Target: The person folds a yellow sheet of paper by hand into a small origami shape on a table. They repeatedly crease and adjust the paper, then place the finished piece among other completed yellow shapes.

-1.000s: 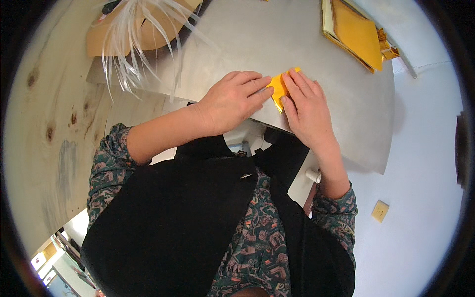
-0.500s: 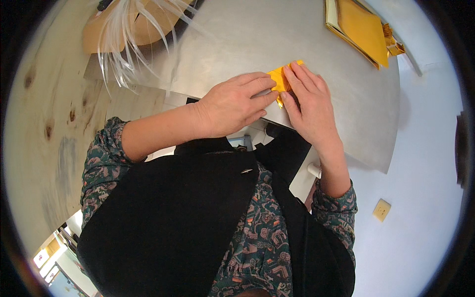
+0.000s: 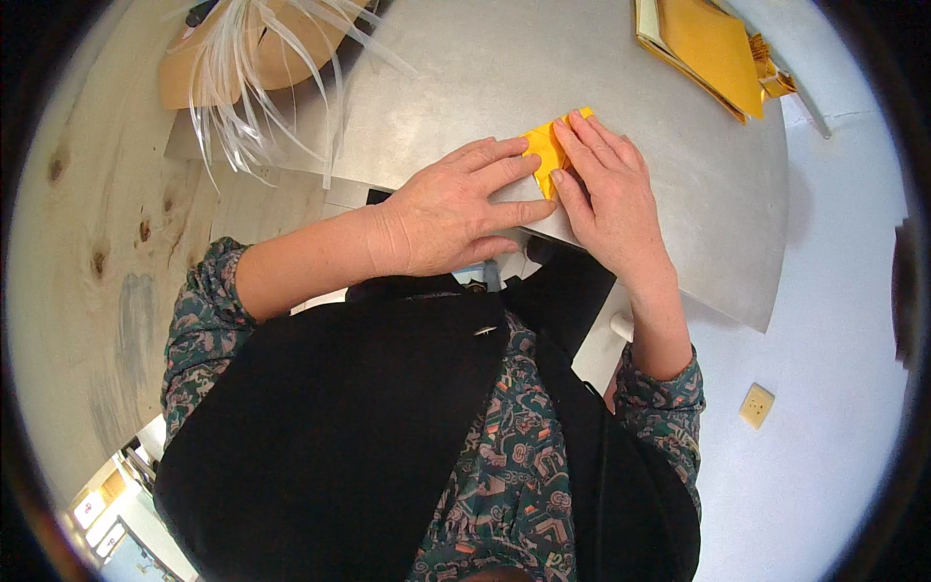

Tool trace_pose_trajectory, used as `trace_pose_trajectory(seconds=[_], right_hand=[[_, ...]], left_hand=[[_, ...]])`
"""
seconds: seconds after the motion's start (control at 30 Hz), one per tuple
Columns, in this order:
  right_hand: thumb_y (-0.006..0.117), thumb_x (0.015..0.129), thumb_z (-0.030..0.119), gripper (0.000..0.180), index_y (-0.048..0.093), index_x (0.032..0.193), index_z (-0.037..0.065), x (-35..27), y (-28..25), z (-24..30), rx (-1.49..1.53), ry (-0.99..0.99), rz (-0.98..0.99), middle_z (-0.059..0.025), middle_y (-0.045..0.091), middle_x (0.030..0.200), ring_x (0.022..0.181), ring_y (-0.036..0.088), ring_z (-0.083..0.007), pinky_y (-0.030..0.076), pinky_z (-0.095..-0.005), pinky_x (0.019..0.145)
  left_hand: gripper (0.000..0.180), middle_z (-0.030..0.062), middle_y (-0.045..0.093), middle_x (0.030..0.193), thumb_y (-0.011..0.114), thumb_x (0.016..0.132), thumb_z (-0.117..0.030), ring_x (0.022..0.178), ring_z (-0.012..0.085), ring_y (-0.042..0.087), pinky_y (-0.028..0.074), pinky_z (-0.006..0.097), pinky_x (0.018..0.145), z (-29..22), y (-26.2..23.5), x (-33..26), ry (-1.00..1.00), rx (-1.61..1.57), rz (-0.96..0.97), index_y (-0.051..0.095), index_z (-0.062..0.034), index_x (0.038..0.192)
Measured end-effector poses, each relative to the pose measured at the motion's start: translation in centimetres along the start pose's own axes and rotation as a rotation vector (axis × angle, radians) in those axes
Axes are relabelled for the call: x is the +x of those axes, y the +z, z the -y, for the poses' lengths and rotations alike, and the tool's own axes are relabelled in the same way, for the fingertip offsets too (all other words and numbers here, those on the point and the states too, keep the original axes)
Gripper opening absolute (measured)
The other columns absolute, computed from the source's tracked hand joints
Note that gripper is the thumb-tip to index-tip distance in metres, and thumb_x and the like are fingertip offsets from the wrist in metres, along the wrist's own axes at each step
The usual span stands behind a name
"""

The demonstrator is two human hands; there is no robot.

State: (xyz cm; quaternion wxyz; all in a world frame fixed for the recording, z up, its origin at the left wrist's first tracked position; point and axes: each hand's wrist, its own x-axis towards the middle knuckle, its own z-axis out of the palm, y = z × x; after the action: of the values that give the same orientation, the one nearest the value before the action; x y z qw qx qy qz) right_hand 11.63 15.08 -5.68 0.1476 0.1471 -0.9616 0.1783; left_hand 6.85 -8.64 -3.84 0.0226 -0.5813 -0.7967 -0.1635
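Note:
A small folded piece of shiny yellow paper [image 3: 545, 147] lies on the grey metal tabletop, close to its near edge. My left hand [image 3: 451, 206] rests at the paper's left side with its fingers spread, fingertips touching the edge. From the right, my right hand [image 3: 609, 199] lies over part of the paper, its fingers stretched out flat and its thumb apart from them at the near side. Those fingers hide the paper's right part.
At the far right lies a stack of yellow paper sheets [image 3: 703, 48] with folded yellow pieces [image 3: 773, 80] beside it. Clear plastic strips [image 3: 254, 107] hang over a tan object [image 3: 208, 68] at far left. The metal tabletop [image 3: 465, 68] has a curved right edge near a pale wall.
My left fingers have spread wider, and the thumb has moved toward the near edge. More of the yellow paper shows between my hands. My right hand still lies on it.

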Motion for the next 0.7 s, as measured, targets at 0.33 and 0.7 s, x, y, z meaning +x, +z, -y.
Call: trace_pose_trajectory(seconds=[0.33,0.7], right_hand=[[0.050,0.102,0.014,0.027,0.067,0.123,0.011,2.6,-3.0,-2.2,0.099,-0.005,0.155,-0.0109,0.072,0.122,0.120,0.065,-0.0310,0.034,-0.0561,0.119],[0.055,0.097,0.006,0.018,0.067,0.109,0.010,1.4,-4.8,-2.7,0.213,-0.118,0.315,-0.0093,0.073,0.113,0.114,0.067,-0.0282,0.026,-0.0554,0.125]], left_hand=[[0.068,0.0184,0.057,0.143,0.080,0.086,-0.031,0.140,0.0367,0.048,0.040,0.049,0.116,-3.9,1.5,1.6,-0.065,-0.202,0.034,0.055,-0.0025,0.142],[0.012,0.0148,0.068,0.119,0.060,0.089,0.001,0.117,0.0364,0.062,0.050,0.045,0.101,-0.4,0.1,5.3,-0.083,-0.357,-0.372,0.062,-0.0043,0.100]])
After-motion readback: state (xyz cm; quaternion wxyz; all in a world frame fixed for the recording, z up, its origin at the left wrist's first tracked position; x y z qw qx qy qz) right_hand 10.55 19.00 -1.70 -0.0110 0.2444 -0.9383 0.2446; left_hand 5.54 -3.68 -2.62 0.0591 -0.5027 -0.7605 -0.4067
